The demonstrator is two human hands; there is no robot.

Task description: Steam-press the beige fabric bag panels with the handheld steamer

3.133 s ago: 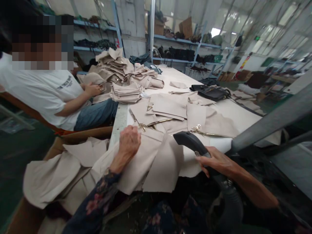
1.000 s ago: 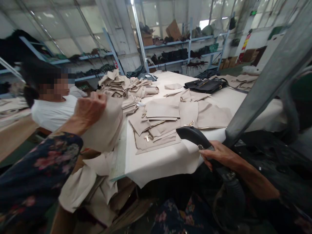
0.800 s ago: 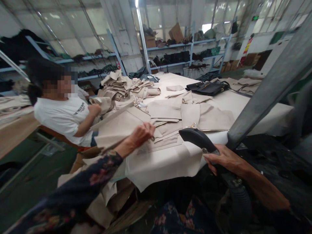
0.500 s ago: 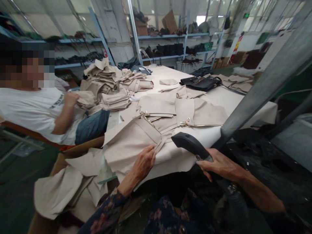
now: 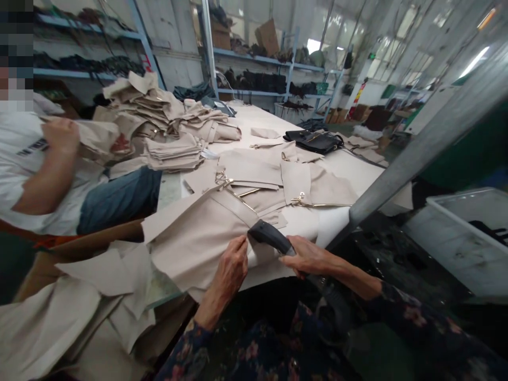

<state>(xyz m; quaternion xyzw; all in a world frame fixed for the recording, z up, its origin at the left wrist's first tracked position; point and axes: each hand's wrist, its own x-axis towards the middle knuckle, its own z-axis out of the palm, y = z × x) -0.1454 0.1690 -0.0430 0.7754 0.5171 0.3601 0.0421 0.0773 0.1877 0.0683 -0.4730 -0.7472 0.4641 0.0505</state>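
Note:
A large beige fabric piece [image 5: 194, 233] with a gold zipper lies over the near edge of the white table [image 5: 357, 174]. My left hand [image 5: 230, 267] pinches its near edge. My right hand [image 5: 307, 256] grips the handle of a black handheld tool [image 5: 270, 238] with a hose, and the tool's nose touches the fabric right beside my left fingers.
More beige pieces with gold hardware [image 5: 278, 182] lie behind, with tall stacks [image 5: 159, 116] at the far left. A black handbag [image 5: 313, 140] sits farther back. A person in a white shirt [image 5: 32, 164] sits at left. A grey metal post [image 5: 416, 153] slants at right beside a white tub [image 5: 464, 233].
My left hand laid a beige piece on the table edge and now pinches it. My right hand brought the black tool left and down onto the fabric.

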